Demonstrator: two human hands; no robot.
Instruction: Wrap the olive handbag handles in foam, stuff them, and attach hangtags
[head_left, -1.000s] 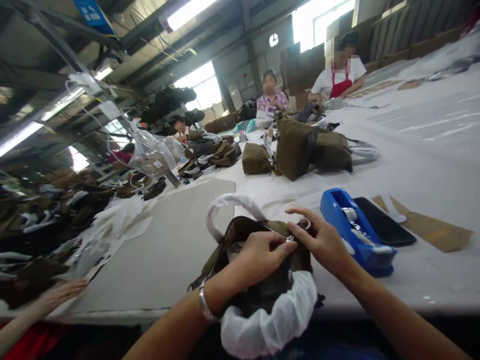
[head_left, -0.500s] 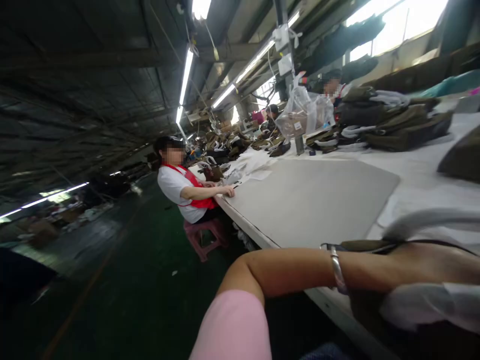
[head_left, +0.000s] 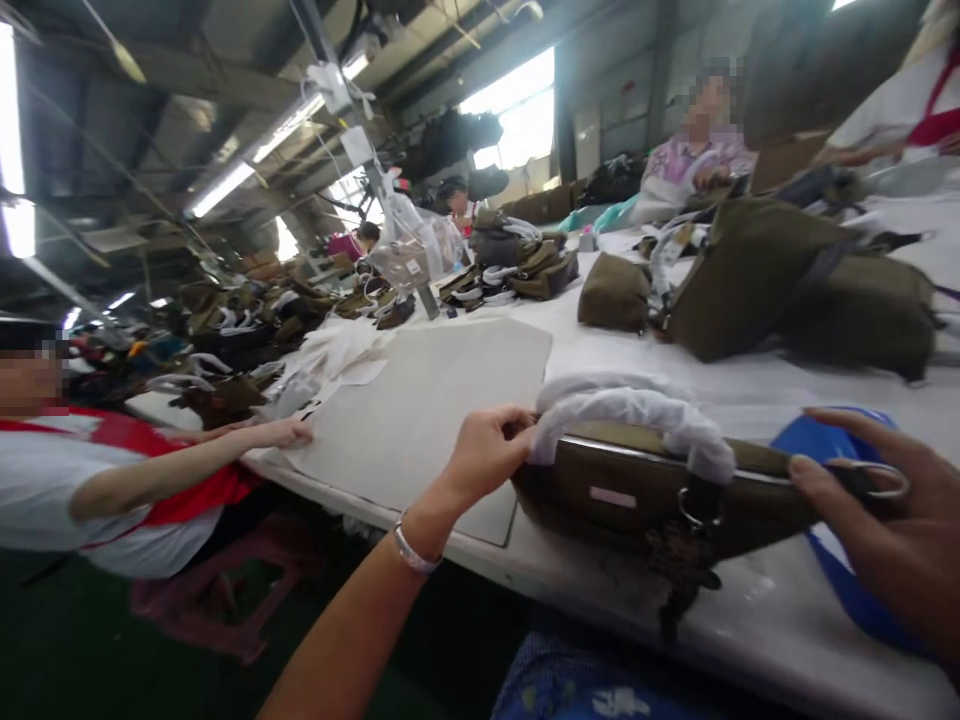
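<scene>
An olive-brown handbag (head_left: 585, 500) stands at the table's near edge, zipper side up. White wrapping covers its handles (head_left: 637, 410), and a dark charm (head_left: 679, 570) hangs from a ring on its front. My left hand (head_left: 484, 450), with a bracelet at the wrist, has its fingers closed at the bag's left top end, beside the zipper. At the opposite end is my right hand (head_left: 892, 520), thumb against the bag's corner near a metal ring (head_left: 881, 480); some of its fingers are hidden. Behind that hand lies a blue item (head_left: 840, 560).
Olive bags (head_left: 757, 280) are piled at the back right, with more bags (head_left: 517, 265) beyond the grey board (head_left: 442, 390). A post (head_left: 360, 150) rises from the table. A seated co-worker's hand (head_left: 289, 432) touches the board at left. Other people sit farther back.
The view has swung right, bringing the whole handbag and my right hand into sight. My left hand, earlier reaching across at the right edge, is now at the bag's left end.
</scene>
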